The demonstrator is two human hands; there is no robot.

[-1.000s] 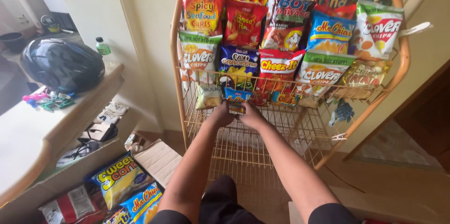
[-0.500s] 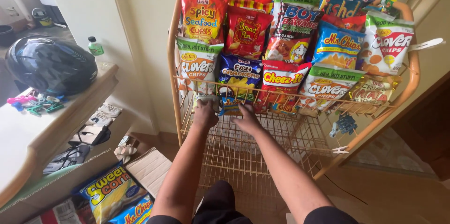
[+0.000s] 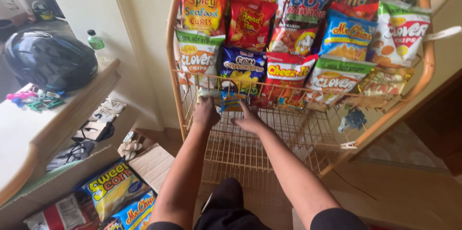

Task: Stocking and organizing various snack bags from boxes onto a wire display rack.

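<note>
A tan wire rack (image 3: 169, 57) stands in front of me, its upper tier packed with several colourful snack bags (image 3: 250, 20). My left hand (image 3: 206, 112) is curled at the tier's front rail, at the bottom of a small pale packet (image 3: 208, 91); its fingers are hidden behind the knuckles. My right hand (image 3: 248, 121) is beside it with fingers apart. Its index finger reaches up to a small blue packet (image 3: 232, 100) hanging at the rail. Below both hands lies the bare wire shelf (image 3: 269, 138).
A black helmet (image 3: 48, 59), a green-capped bottle (image 3: 95, 41) and coloured clothes pegs (image 3: 30, 101) sit on the counter at left. Sandals (image 3: 103, 112) lie on the shelf under it. A cardboard box (image 3: 159, 160) and more snack bags (image 3: 113, 189) are on the floor.
Both hands have risen from holding a small packet together to the front rail. They have moved apart, the left to the pale packet and the right to the blue one.
</note>
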